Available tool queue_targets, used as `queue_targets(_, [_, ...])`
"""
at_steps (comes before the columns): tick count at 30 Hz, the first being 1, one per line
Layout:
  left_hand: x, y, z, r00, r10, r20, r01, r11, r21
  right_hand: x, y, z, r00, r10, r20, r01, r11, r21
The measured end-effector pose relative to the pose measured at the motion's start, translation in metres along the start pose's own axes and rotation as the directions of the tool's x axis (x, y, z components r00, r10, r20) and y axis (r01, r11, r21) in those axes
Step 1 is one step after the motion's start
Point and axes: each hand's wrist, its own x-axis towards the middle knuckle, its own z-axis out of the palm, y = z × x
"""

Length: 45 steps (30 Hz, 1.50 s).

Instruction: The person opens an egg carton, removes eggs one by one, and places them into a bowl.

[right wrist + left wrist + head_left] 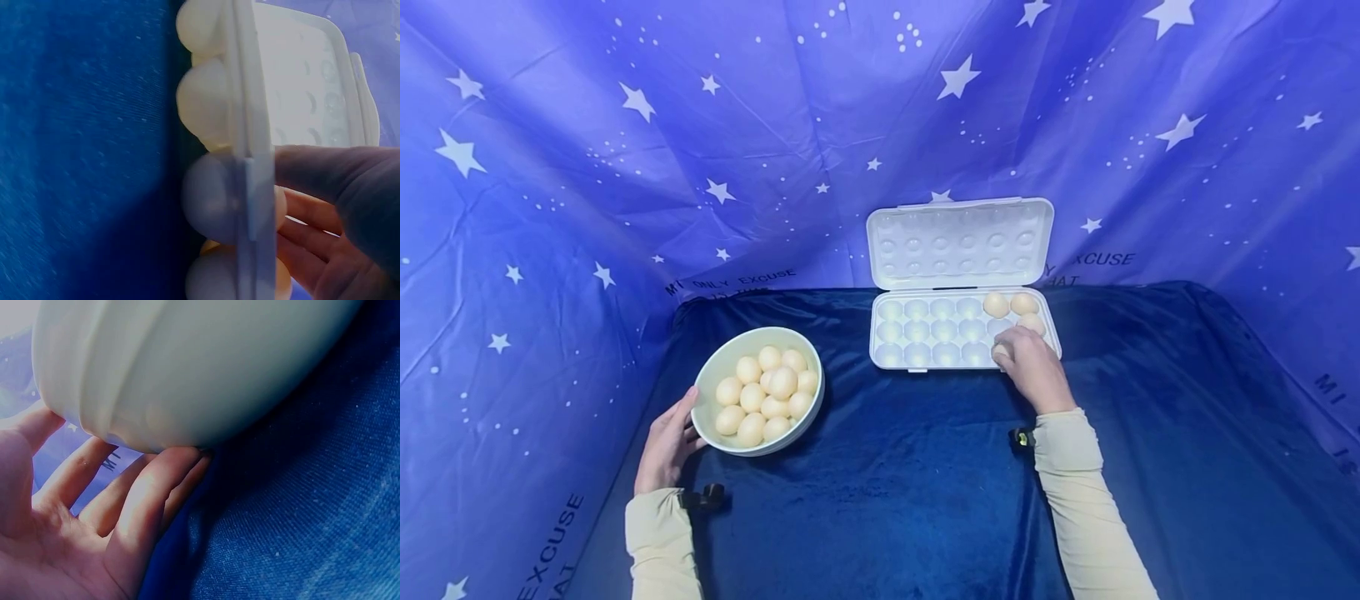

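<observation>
On the left stands a pale green bowl (711, 371) heaped with cream-coloured eggs (752, 397). My left hand (664, 446) holds its left side, thumb near the rim; the left wrist view shows fingers (140, 500) bent against the underside. A white plastic egg carton (945, 330) lies with its lid up. My right hand (1036, 367) is over its right end, pinching an egg (1001, 352) at a front-row cup. Two eggs sit in the back row's right end, and another egg (1032, 322) is partly hidden behind the hand.
The carton's raised lid (961, 243) stands near the starry blue cloth backdrop (820, 125). Dark blue cloth (880, 492) covers the table between bowl and carton. Small black devices (703, 498) are strapped at both wrists.
</observation>
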Motion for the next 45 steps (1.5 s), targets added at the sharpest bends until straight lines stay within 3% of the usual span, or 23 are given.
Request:
queue_targets(14, [0.001, 0.000, -0.002, 1.000, 0.007, 0.013, -0.007, 1.000, -0.008, -0.002, -0.002, 0.001, 0.995, -0.017, -0.094, 0.022, 0.998, 0.057])
queue_targets(26, [0.002, -0.001, -0.002, 1.000, -0.009, 0.013, 0.009, 1.000, 0.006, -0.002, -0.022, -0.001, 0.984, 0.005, -0.180, 0.009, 0.997, 0.077])
queue_targets(38, [0.002, 0.001, -0.007, 1.000, 0.013, 0.016, -0.012, 0.999, -0.030, 0.009, -0.082, 0.009, 0.985, -0.128, -0.114, 0.136, 0.988, 0.072])
queue_targets(45, [0.001, 0.000, -0.001, 1.000, 0.013, 0.016, -0.013, 1.000, -0.022, 0.008, -0.127, 0.032, 0.972, -0.222, -0.074, 0.227, 0.971, 0.069])
